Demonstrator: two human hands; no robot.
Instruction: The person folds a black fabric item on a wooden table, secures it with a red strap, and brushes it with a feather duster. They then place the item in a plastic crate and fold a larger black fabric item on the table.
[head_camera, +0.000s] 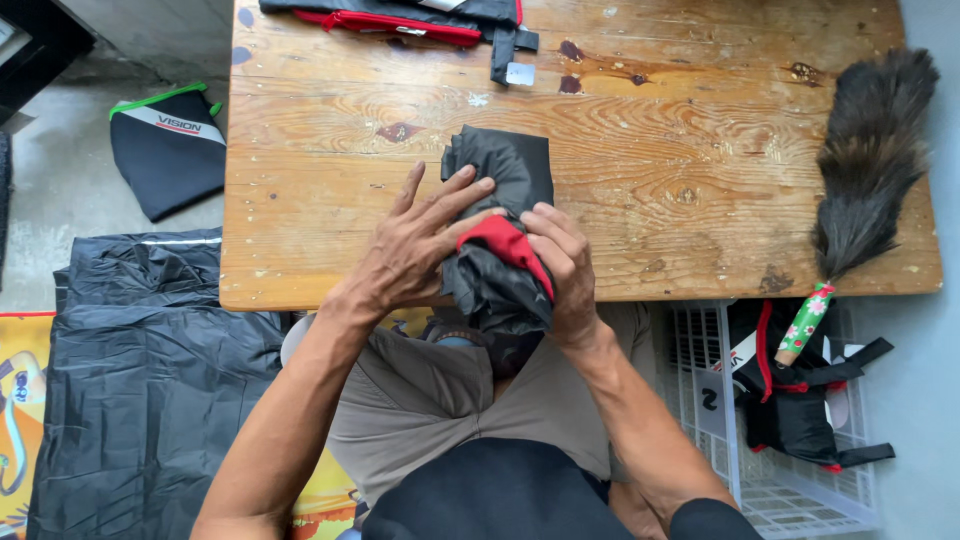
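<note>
the black bundle (497, 240), red-trimmed, lies at the table's (640, 150) near edge, half over the person's lap. the left hand (415, 250) rests on its left side with fingers spread and flat, not closed; the right hand (565, 270) is clamped on the red edge. in my judgement the fold goes best with the flat hand pinning the cloth while the other rolls the trim tight and even. counted: one bundle, two hands, one table, one feather duster (860, 180) at the right, one white basket (760, 420) holding a black pouch, another black-red pouch (400, 18) at the far edge, one black sheet (140, 370) on the floor.
</note>
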